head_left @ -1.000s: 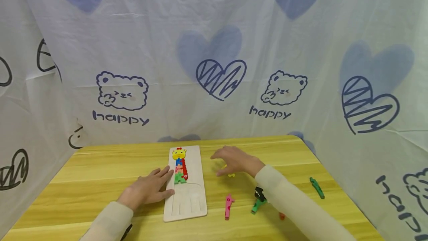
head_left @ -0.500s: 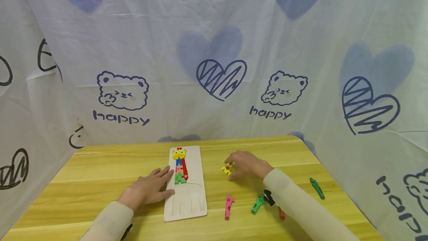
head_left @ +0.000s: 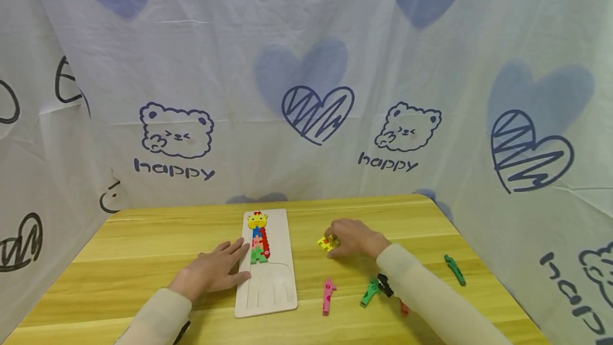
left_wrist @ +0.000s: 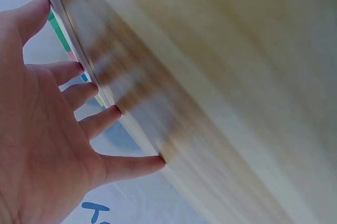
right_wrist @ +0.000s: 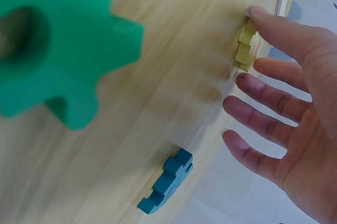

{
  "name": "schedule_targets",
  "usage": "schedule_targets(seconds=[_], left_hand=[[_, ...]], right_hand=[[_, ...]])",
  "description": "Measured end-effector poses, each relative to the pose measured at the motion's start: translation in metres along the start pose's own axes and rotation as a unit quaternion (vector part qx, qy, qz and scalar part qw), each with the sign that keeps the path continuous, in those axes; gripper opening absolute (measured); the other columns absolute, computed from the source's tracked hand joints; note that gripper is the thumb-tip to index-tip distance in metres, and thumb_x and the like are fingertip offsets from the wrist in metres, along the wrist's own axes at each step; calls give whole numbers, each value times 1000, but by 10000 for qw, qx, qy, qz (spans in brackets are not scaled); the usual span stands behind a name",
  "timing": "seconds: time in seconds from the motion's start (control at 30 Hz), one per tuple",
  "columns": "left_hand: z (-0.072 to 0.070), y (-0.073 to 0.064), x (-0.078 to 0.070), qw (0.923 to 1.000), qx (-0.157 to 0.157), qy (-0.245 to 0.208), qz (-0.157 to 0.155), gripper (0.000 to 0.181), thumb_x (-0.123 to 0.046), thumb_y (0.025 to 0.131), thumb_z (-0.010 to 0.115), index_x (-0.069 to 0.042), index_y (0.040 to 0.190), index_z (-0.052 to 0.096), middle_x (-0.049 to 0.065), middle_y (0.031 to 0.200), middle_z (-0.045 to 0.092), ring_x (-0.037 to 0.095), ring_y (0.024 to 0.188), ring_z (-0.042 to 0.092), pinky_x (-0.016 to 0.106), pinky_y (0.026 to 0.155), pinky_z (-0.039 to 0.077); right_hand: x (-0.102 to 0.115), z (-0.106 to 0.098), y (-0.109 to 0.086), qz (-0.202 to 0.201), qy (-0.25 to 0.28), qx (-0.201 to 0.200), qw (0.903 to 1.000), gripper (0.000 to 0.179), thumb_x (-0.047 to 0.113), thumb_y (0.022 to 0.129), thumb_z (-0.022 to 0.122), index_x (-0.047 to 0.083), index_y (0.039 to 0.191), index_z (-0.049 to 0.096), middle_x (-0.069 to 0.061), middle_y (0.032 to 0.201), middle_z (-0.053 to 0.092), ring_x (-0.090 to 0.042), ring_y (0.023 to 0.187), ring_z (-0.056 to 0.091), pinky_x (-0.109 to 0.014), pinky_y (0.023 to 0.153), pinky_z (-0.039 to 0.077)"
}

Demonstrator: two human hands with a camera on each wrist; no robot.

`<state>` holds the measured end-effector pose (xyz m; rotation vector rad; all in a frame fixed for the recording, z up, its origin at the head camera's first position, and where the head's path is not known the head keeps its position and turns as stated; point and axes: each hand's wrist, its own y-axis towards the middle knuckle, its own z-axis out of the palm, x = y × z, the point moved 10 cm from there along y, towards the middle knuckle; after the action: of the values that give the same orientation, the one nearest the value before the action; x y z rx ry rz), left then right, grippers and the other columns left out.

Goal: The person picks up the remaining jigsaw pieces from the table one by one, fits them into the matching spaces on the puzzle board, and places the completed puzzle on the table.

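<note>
R hand (head_left: 354,238), lower ctr-right, pinches yellow puzzle piece (head_left: 326,244); L hand (head_left: 214,269), fingers spread, touches board (head_left: 279,273), lower ctr. Best: steady L, light R pinch.

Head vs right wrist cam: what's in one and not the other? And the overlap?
Only head: the left hand resting on the board, plus the loose pink piece, black piece and partly covered orange-red piece.

Only right wrist: the palm side of the right hand.

Both: that hand pinching the yellow piece, some of the board, the table, and green pieces, though I can't firmly match those across views.
</note>
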<state>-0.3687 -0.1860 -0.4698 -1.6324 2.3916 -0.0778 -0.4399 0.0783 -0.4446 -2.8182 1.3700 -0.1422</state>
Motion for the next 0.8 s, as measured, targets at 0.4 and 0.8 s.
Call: schedule_targets(seconds=[0.4, 0.8], left_hand=[[0, -1, -1, 10000, -17, -28, -7, 79, -60, 100, 54, -13, 161, 37, 13, 170, 31, 48, 151, 34, 89, 100, 32], [2, 1, 2, 10000, 31, -12, -44, 80, -61, 100, 53, -14, 161, 36, 12, 171, 30, 47, 153, 33, 88, 103, 31]], right_hand=[[3, 3, 6, -72, 297, 134, 9994, 29, 17, 87, 77, 14, 116, 76, 2, 83, 61, -12, 76, 50, -26, 66, 44], [9, 1, 7, -101, 699, 63, 9975, 41, 13, 86, 75, 13, 127, 73, -1, 95, 64, -14, 83, 51, -30, 75, 47]])
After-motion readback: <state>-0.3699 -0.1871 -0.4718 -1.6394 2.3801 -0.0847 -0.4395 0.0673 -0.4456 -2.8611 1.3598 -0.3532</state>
